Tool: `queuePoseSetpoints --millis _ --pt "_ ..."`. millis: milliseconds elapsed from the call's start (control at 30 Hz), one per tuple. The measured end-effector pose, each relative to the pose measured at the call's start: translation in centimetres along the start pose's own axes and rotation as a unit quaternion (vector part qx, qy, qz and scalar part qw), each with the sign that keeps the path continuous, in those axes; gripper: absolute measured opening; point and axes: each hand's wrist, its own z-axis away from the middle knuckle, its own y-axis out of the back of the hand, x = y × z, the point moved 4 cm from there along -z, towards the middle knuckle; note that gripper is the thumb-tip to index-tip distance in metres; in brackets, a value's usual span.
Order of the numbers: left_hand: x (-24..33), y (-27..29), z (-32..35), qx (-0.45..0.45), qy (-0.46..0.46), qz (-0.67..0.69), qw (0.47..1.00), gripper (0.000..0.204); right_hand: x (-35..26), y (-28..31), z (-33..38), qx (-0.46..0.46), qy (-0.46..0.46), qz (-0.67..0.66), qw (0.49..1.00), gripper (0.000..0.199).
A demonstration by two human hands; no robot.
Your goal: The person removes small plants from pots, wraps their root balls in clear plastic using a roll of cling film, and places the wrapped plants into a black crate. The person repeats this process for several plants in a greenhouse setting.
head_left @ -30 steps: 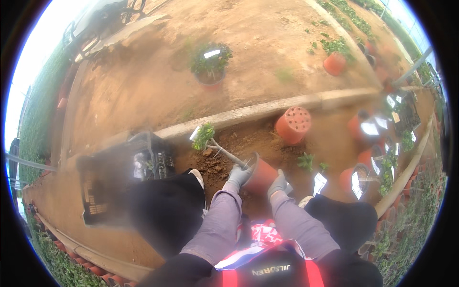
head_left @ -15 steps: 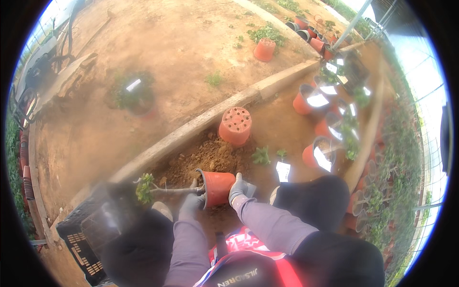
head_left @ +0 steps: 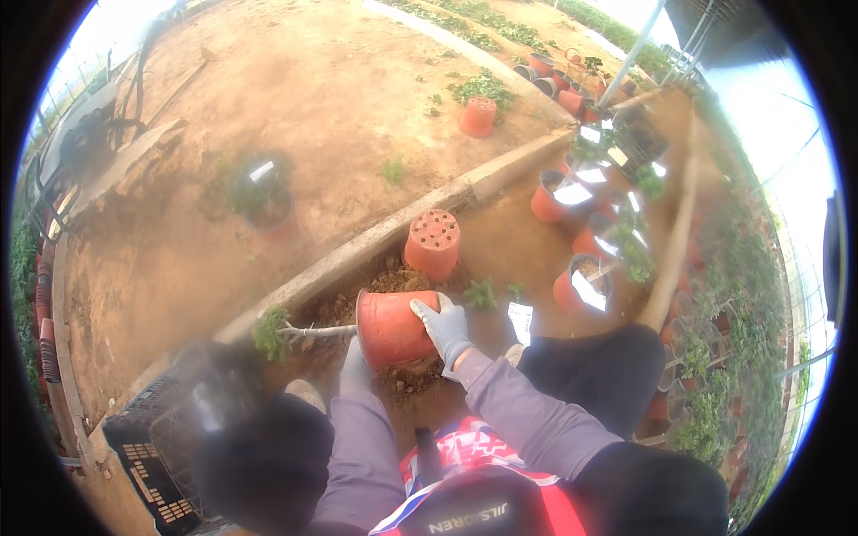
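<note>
An orange plastic flowerpot point(head_left: 393, 329) lies tipped on its side in front of me, its mouth facing left. Out of that mouth runs a pale woody stem point(head_left: 320, 331) ending in a tuft of green leaves point(head_left: 270, 333). My gloved right hand point(head_left: 442, 329) grips the pot near its base, thumb on top. At the rim, my gloved left hand point(head_left: 356, 366) supports the mouth end from below; the pot hides some of its fingers. Loose brown soil point(head_left: 407, 380) is on the ground beneath. Just beyond, an upside-down orange pot point(head_left: 433, 245) shows its drainage holes.
A concrete curb point(head_left: 357, 246) runs diagonally past the pots. Several potted plants with white tags point(head_left: 572, 196) stand at right. A black plastic crate point(head_left: 152, 456) sits by my left knee. A white tag point(head_left: 520, 322) is near my right knee. Another upturned pot point(head_left: 478, 117) lies farther off.
The held pot has come up closer and turned slightly. My right hand has shifted from its base end onto its side. The left hand is now more hidden beneath the rim.
</note>
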Motion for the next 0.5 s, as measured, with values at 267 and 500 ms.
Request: queuePoseSetpoints --millis 267,500 --pt "6.2 -6.2 -2.1 -0.137 -0.1 0.244 0.955 0.057 -13.3 8.5 5.4 -0.029 0.299 0.12 0.946 0.092" --pt "8.1 -8.6 -1.9 -0.178 -0.123 0.365 0.906 0.056 -13.6 8.2 6.7 -0.03 0.303 0.077 0.949 0.096"
